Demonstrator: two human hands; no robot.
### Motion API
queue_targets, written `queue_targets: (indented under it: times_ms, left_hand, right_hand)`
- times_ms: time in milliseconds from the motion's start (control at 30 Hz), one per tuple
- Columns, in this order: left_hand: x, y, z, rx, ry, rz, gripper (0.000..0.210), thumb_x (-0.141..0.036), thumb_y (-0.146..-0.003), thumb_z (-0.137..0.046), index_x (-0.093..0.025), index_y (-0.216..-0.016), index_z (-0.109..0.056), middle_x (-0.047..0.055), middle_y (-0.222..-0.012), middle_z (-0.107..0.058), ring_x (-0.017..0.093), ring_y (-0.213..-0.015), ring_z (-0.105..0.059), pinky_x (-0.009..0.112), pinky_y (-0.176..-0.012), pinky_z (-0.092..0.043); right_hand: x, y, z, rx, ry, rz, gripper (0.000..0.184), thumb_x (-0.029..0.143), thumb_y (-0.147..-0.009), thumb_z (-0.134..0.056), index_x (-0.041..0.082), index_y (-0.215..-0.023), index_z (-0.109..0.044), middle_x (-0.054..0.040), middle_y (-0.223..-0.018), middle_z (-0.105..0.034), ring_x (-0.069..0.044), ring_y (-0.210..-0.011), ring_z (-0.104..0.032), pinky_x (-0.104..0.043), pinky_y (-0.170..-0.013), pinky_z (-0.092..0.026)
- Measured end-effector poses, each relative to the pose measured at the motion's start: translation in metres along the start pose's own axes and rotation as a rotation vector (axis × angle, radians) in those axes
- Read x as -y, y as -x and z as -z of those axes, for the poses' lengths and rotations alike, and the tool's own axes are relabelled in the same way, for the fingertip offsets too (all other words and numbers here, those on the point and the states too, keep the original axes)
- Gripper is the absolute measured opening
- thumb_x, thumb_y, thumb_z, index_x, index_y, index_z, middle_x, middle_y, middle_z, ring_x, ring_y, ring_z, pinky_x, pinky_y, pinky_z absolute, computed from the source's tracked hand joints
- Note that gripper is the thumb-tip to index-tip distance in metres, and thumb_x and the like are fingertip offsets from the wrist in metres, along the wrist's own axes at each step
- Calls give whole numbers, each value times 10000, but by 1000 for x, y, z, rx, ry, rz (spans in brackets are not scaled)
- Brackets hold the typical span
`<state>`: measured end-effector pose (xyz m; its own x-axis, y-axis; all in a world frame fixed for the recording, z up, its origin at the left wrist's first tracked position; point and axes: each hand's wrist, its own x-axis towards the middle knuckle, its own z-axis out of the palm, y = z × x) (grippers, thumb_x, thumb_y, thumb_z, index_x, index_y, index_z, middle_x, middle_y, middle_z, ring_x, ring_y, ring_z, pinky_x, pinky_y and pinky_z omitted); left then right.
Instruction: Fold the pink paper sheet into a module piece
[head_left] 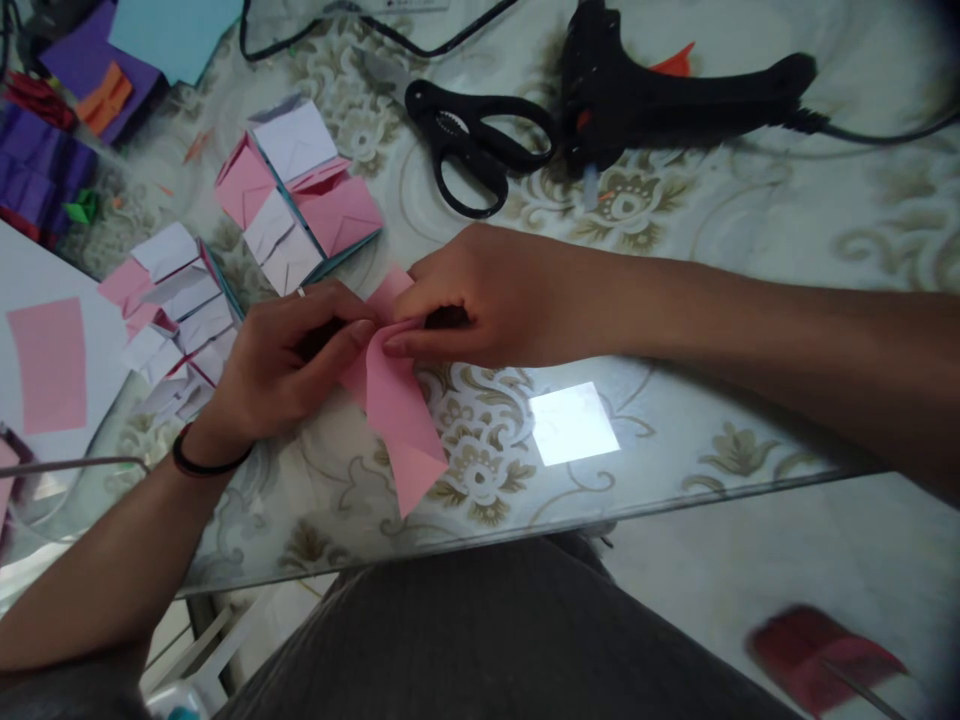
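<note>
A strip of pink paper (405, 425) is pinched between both hands above the flowered tabletop, its lower end hanging loose toward the table's near edge. My left hand (292, 355) grips it from the left, thumb and forefinger closed near its middle. From the right, my right hand (480, 300) pinches the same paper with thumb and bent fingers. A fold or bend shows where the fingertips meet; its exact shape is partly hidden. Just beyond the hands lies a folded pink and white paper block (296, 200), and another pink and white paper block (180, 320) sits left of my left hand.
Black-handled scissors (480, 145) and a black glue gun (675, 100) with its cord lie at the back. Purple folded paper (41, 170), a light blue sheet (176, 35) and a pink rectangle (49, 365) on white paper are at left. A red object (817, 650) is below, right.
</note>
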<state>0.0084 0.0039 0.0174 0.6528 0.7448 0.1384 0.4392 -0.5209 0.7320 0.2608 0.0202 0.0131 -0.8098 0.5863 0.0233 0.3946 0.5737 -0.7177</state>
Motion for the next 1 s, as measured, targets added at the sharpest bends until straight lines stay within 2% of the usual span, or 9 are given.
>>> queue_targets:
  times_ms: [467,1000]
  left_hand:
    - [3,0,0,11,26,-2,107,-277,-1048,-642,-249,-1006,-736,16,-885,-732,138,-730,-626,322,-622,-469]
    - [4,0,0,18,31,-16,113,-289,-1050,-639,-259,-1011,-741,18,-879,-729,144,-727,-624,326,-616,-472]
  right_hand:
    - [-1,-1,-1,2,-4,17,442,440,-1096,-509,140,-794,-631,3,-794,-628,-72,-698,-471,-285,-694,-303]
    - [-1,0,-1,9,19,21,440,443,-1106,-491,142,-829,-653,-2,-805,-634,-79,-703,-487,-288,-701,-325]
